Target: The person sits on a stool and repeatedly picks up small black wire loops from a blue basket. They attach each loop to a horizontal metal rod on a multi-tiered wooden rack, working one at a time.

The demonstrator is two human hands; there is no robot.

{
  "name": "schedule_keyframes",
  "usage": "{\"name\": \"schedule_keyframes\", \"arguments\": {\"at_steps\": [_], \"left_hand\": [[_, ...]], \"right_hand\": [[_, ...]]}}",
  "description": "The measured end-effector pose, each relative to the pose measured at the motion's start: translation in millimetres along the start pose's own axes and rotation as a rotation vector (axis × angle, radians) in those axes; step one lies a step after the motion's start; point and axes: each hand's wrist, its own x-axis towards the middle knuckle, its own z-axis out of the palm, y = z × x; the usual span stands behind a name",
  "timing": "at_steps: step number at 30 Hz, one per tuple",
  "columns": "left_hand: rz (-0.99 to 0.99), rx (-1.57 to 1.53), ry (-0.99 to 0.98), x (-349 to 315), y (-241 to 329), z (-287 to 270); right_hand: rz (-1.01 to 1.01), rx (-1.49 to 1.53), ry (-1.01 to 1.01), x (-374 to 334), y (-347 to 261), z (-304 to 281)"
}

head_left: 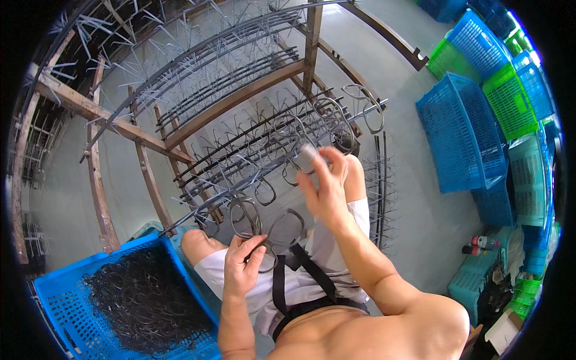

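Observation:
My left hand is closed on dark looped frames, rounded metal-like loops whose exact kind I cannot tell. They stand up from my fingers above my lap. My right hand is raised by the rack rod, slightly blurred, with thumb and fingers apart and a white cover on one fingertip. Similar dark loops hang along the hooked rod in front of me. Whether my right fingertips touch the nearest loop is unclear. At my left knee, a blue basket holds a tangled heap of dark thin pieces.
A brown metal rack with rows of hooked rods fills the far left and middle. Blue crates and green crates are stacked along the right. More hooked rods lie on the grey floor beside my right knee.

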Motion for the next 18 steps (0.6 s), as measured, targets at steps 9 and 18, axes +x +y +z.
{"name": "schedule_keyframes", "arguments": {"at_steps": [9, 18], "left_hand": [[-0.208, -0.591, 0.160, -30.1, -13.4, -13.6], [-0.314, -0.575, 0.060, -49.0, -23.0, -21.8]], "right_hand": [[-0.022, 1.071, -0.698, -7.5, -8.3, -8.6], [0.653, 1.023, 0.213, -18.8, -23.4, 97.6]]}}
